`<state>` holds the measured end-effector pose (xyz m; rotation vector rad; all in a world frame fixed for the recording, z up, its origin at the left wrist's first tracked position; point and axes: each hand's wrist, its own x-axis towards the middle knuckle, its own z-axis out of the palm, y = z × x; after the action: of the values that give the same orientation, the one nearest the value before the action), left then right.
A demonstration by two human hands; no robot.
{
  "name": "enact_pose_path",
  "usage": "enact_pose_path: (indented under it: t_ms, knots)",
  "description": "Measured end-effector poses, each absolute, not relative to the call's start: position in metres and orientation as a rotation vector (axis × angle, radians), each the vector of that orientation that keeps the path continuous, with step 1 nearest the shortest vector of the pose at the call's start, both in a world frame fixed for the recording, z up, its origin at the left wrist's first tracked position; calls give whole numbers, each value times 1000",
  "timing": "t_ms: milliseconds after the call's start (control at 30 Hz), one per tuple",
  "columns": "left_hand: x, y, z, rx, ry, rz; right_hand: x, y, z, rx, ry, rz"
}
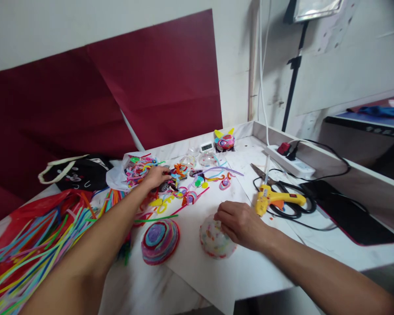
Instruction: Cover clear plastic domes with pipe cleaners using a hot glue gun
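Speckled translucent dome point(210, 238), lower centre of frame: set in front, presumably for close work. Striped multicoloured coiled dome point(159, 240): just left, apart. Yellow plastic glue gun point(265, 199), right of centre: seemingly kept within easy reach. Right hand point(238, 222): grip bunched at speckled dome's upper right; contents hidden. Left hand point(155, 177), centre: grip partly curled over mixed coloured craft pieces point(179, 172); any hold cannot be told.

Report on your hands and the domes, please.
Left hand at craft pile. Right hand at pale dome. Striped dome left of it. Glue gun further right.
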<state>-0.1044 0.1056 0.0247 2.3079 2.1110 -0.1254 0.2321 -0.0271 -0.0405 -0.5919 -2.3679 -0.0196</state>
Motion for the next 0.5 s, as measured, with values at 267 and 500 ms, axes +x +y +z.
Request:
enact_pose_path:
  t_ms: [267, 500]
  knots:
    - [-115, 93, 17, 2297, 2072, -96, 232, -28, -40, -567, -2369, 2]
    - [-127, 61, 12, 2342, 2094, 233, 230, -29, -40, -555, -2371, 43]
